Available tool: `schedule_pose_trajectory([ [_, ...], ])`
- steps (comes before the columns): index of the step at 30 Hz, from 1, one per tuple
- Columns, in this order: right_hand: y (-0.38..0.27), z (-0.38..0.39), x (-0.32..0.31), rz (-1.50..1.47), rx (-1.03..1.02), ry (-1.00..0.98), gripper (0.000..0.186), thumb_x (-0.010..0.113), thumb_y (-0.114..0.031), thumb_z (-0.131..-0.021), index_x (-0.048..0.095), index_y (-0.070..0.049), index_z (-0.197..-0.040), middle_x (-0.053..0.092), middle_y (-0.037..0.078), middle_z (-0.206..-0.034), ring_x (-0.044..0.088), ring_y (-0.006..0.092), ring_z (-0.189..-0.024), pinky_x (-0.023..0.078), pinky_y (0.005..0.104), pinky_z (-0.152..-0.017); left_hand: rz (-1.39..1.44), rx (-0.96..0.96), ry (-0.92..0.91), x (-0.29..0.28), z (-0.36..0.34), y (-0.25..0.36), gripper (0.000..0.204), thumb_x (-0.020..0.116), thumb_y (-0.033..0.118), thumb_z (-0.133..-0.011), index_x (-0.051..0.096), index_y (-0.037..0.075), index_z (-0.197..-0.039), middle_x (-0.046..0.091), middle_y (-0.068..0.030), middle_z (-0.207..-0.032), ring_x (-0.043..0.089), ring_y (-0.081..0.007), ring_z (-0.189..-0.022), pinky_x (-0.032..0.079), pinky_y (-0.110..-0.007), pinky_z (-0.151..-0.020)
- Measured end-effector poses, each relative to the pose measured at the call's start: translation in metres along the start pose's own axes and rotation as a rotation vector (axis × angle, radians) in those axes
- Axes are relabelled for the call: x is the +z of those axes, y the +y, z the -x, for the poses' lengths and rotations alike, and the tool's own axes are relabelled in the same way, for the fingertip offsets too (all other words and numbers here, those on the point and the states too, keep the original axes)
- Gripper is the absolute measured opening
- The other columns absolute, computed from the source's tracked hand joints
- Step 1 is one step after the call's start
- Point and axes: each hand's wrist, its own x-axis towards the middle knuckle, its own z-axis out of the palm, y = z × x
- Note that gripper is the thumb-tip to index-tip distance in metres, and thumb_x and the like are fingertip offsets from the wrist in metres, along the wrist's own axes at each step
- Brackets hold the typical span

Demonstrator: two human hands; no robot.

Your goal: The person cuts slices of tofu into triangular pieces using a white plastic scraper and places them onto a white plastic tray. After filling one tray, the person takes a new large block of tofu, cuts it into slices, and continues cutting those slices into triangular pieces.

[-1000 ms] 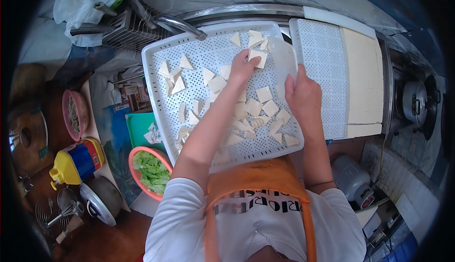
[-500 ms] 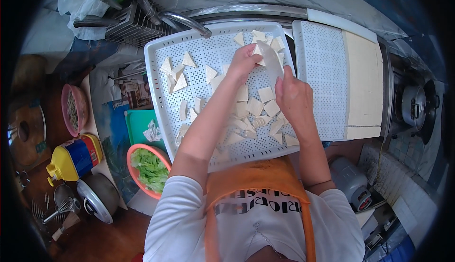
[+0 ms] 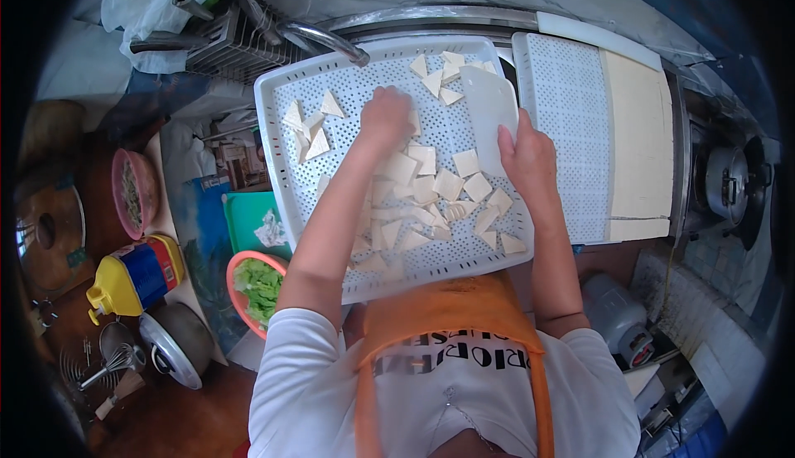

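Observation:
A white perforated tray holds many pale tofu pieces, some cut into triangles, others squarish or thin. Over the tray's middle, my left hand is closed with its fingertips turned down. Whatever it holds is hidden beneath it, and a pale piece shows at its right side. My right hand grips a cleaver at the tray's right edge, its wide pale blade lying above the far right corner. Tofu triangles lie left of the blade, and another group sits at the tray's left.
Right of the tray stands a second perforated tray with a pale slab. A faucet reaches over the far rim. At left are a bowl of lettuce, a green board and a yellow jug. A pot stands far right.
My left hand has moved left, away from the blade, where it held a tofu piece. My right hand has shifted slightly right and nearer with the cleaver, whose broad side now shows.

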Motion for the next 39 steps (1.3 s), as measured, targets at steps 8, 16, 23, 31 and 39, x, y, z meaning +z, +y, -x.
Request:
schedule_pose_trajectory([
  [8, -0.02, 0.001, -0.006, -0.001, -0.021, -0.029, 0.026, 0.059, -0.015, -0.087, 0.054, 0.002, -0.105, 0.062, 0.019, -0.064, 0.062, 0.0388, -0.058, 0.049, 0.048, -0.056, 0.303, -0.143, 0.036, 0.0, -0.006, 0.014, 0.036, 0.068, 0.013, -0.077, 0.061, 0.004, -0.111, 0.062, -0.0152, -0.1, 0.06, -0.0317, -0.092, 0.049, -0.039, -0.083],
  [16, -0.057, 0.004, -0.016, 0.002, -0.113, 0.049, 0.022, 0.059, -0.011, -0.087, 0.053, 0.003, -0.103, 0.059, 0.019, -0.059, 0.06, 0.0384, -0.052, 0.048, 0.0459, -0.051, 1.726, -0.418, 0.046, 0.011, -0.024, 0.031, 0.035, 0.057, 0.003, -0.089, 0.055, 0.0, -0.124, 0.064, -0.0107, -0.11, 0.063, -0.0159, -0.096, 0.053, -0.027, -0.078],
  [23, -0.062, 0.004, -0.016, 0.048, -0.137, 0.018, 0.022, 0.058, -0.009, -0.087, 0.052, 0.004, -0.104, 0.059, 0.018, -0.059, 0.059, 0.0372, -0.05, 0.047, 0.0457, -0.05, 1.861, -0.409, 0.073, 0.007, -0.025, 0.047, 0.037, 0.055, -0.002, -0.087, 0.056, 0.0, -0.123, 0.065, -0.0085, -0.107, 0.064, -0.0156, -0.093, 0.053, -0.026, -0.078],
  [31, -0.055, -0.002, 0.013, 0.119, -0.153, 0.005, 0.023, 0.057, -0.01, -0.087, 0.052, 0.003, -0.105, 0.061, 0.017, -0.06, 0.06, 0.0364, -0.052, 0.049, 0.0451, -0.051, 1.83, -0.409, 0.046, 0.012, -0.027, 0.048, 0.036, 0.054, -0.002, -0.087, 0.057, 0.0, -0.122, 0.066, -0.0066, -0.103, 0.063, -0.0136, -0.091, 0.051, -0.023, -0.075],
  [39, -0.036, -0.011, 0.005, 0.004, -0.106, -0.016, 0.027, 0.058, -0.011, -0.085, 0.054, 0.005, -0.106, 0.062, 0.021, -0.063, 0.064, 0.0385, -0.059, 0.051, 0.0477, -0.058, 0.723, -0.152, 0.277, 0.012, -0.006, -0.019, 0.031, 0.058, 0.01, -0.089, 0.061, 0.003, -0.119, 0.062, -0.009, -0.116, 0.062, -0.017, -0.093, 0.05, -0.029, -0.08],
])
